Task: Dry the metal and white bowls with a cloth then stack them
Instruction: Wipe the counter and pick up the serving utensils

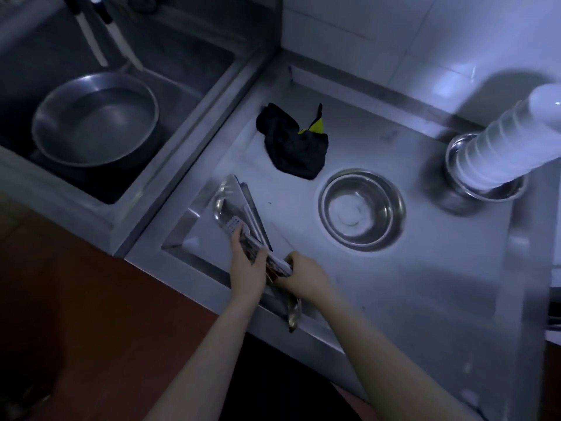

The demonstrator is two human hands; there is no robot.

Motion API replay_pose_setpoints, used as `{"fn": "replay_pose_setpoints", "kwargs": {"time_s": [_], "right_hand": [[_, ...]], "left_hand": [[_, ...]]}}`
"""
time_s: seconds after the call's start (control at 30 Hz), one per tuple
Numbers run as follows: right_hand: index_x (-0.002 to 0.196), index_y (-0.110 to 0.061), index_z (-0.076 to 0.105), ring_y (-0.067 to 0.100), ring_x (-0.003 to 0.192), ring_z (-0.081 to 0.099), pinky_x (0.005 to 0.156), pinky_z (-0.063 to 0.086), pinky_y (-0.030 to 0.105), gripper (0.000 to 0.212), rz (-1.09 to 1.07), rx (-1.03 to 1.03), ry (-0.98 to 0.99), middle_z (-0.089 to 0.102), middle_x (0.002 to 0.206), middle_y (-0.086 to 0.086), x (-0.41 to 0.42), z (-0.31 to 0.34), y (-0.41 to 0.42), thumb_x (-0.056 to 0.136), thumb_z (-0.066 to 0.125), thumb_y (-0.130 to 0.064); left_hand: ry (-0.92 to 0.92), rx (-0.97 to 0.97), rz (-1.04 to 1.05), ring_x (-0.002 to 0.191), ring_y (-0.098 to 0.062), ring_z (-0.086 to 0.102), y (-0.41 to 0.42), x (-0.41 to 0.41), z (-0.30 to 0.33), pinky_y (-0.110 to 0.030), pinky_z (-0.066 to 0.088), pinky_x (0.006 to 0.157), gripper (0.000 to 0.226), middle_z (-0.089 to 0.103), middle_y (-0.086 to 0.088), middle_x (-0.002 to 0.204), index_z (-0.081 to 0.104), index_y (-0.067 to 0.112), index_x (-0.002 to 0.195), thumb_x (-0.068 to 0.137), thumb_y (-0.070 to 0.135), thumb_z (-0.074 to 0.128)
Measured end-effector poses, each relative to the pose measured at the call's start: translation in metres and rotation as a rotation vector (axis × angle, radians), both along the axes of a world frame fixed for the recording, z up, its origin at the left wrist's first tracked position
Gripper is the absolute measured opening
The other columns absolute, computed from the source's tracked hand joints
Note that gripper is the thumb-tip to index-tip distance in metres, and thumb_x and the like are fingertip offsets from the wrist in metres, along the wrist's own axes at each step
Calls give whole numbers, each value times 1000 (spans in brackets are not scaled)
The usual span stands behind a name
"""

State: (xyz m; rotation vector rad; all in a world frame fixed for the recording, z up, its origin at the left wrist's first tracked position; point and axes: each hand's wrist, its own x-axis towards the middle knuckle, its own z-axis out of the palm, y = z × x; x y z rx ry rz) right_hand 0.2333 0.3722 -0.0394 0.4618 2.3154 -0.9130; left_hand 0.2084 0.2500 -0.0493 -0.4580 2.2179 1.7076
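A single metal bowl (362,208) stands upright on the steel counter (409,284), right of centre. At the far right a tall, tilted stack of white bowls (501,144) sits inside another metal bowl (485,191). A black cloth with a yellow patch (293,145) lies crumpled behind the single bowl, to its left. Both hands are at the counter's front left, away from the bowls and the cloth. My left hand (246,264) and my right hand (302,275) both grip a bundle of long metal utensils (239,205) with a pale patterned item among them.
A deep sink (194,95) at the left holds a large metal basin (94,120); two white-handled tools lean at its back. A tiled wall (394,34) rises behind the counter. A raised rim runs along the counter's edges, with reddish floor below.
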Motion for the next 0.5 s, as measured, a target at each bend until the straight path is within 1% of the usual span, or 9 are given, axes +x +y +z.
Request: {"fn": "replay_pose_setpoints", "kwargs": {"time_s": [0.1, 0.17, 0.23, 0.3, 0.33, 0.4, 0.47, 0.5], "right_hand": [[94, -15, 55, 19, 80, 58, 62, 43, 30, 27, -101, -107, -7, 61, 88, 2, -8, 3, 3, 78, 69, -31], [96, -13, 57, 18, 80, 60, 64, 47, 30, 29, -229, -196, -3, 63, 86, 3, -15, 5, 2, 79, 70, -32], [100, -13, 54, 19, 81, 61, 66, 49, 30, 29, -297, -213, 18, 63, 90, 4, -21, 5, 0, 80, 69, -27], [100, -14, 50, 19, 82, 60, 70, 51, 31, 30, -375, -207, 56, 62, 91, 3, -26, 4, -3, 79, 68, -25], [100, -15, 49, 19, 82, 61, 72, 52, 32, 32, -418, -212, 69, 62, 90, 1, -29, 4, -5, 78, 69, -25], [102, -15, 48, 17, 81, 60, 67, 50, 30, 35, -449, -218, 70, 60, 89, -1, -37, 4, -10, 78, 70, -25], [103, -16, 50, 15, 79, 59, 61, 44, 27, 34, -418, -189, 61, 61, 89, -2, -47, 3, -16, 78, 71, -27], [102, -17, 52, 14, 78, 58, 60, 43, 27, 33, -399, -167, 63, 61, 89, -2, -52, 2, -20, 78, 71, -29]], "left_hand": [[3, 78, 18, 123, -18, 56, 2, -6, 4, -42, 48, 104, 58, 50, 1, 144, 30, 48, 141, 101, 11, 50], [-8, 97, 23, 116, -21, 61, 0, -13, 6, -49, 52, 98, 66, 54, -2, 140, 30, 62, 132, 100, 6, 47], [-26, 88, -15, 101, -24, 67, -5, -20, 5, -55, 56, 88, 78, 60, -7, 129, 28, 71, 127, 97, 2, 47], [-34, 60, -68, 88, -25, 70, -10, -27, 2, -57, 57, 78, 81, 66, -7, 116, 26, 69, 132, 95, 1, 52], [-38, 40, -86, 85, -26, 70, -12, -31, 2, -57, 58, 76, 82, 67, -6, 113, 26, 65, 135, 93, 1, 55], [-69, 23, -96, 85, -25, 71, -18, -40, -2, -56, 59, 75, 84, 68, -7, 112, 27, 60, 138, 90, -1, 58], [-105, 43, -106, 90, -23, 71, -24, -48, -3, -56, 59, 76, 82, 68, -3, 112, 28, 58, 137, 89, 0, 58], [-117, 51, -113, 94, -22, 70, -28, -51, -4, -56, 59, 77, 80, 68, -1, 113, 29, 57, 137, 89, 1, 58]]}}
